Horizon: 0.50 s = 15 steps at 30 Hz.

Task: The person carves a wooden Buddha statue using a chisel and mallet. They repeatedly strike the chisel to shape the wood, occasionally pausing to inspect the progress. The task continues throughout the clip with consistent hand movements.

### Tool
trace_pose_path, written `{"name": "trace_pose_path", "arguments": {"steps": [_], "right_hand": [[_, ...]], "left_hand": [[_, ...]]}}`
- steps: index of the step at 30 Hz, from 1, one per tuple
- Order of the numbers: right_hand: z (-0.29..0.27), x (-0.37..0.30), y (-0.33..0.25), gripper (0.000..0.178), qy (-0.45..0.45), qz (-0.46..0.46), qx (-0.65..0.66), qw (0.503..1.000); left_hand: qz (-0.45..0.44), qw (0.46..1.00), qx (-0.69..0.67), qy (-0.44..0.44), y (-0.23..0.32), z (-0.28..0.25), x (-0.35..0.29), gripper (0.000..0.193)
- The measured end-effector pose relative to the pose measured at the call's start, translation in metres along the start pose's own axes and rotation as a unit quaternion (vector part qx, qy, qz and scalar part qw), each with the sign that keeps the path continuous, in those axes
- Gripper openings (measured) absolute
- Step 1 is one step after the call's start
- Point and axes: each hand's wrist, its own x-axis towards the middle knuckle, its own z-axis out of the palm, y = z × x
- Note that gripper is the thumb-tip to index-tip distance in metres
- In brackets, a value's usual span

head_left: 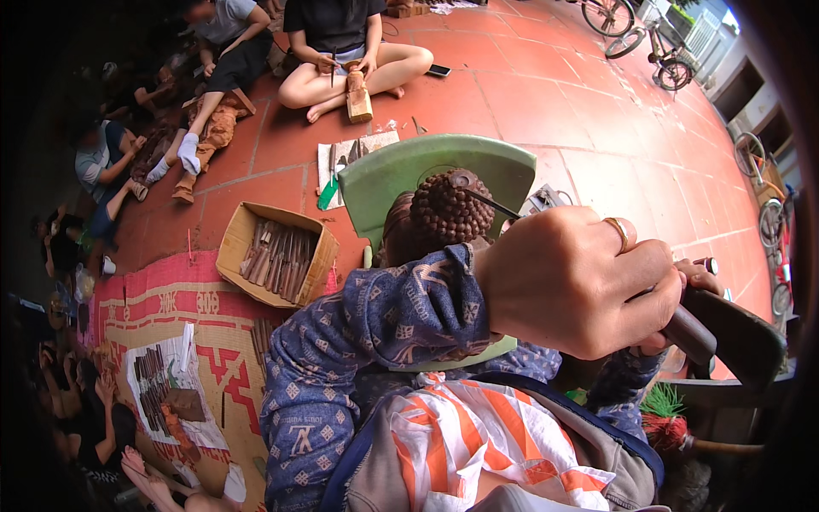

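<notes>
While the left hand (573,283) grips a chisel (693,335), a carved head (450,212) sits below it

As the left fingers close round the handle, the thin shaft slants to the carving's knobbly crown, in front of the person's lap and amid a green plastic chair (375,189). The right hand (701,277), partly hidden, is beside a broad dark tool (744,337); I cannot tell how it grips. Left of the sleeve, a cardboard box (319,263) holds wooden-handled tools (280,263)

Blk phone (438,71) on red tile flr (529,64) nr seated co-worker (335,24), bikes (659,58) upper R, mat (166,305) L.
</notes>
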Motion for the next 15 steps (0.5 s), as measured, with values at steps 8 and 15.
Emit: {"name": "trace_pose_path", "arguments": {"steps": [8,15], "right_hand": [[0.012,-0.004,0.006,0.020,0.001,-0.098,-0.070,0.993],[-0.020,-0.003,0.025,0.045,-0.075,-0.072,-0.037,0.994]], "left_hand": [[0.005,1.000,-0.004,-0.016,-0.003,0.002,-0.002,0.032],[0.004,1.000,0.002,-0.013,-0.003,0.003,-0.001,0.031]]}}
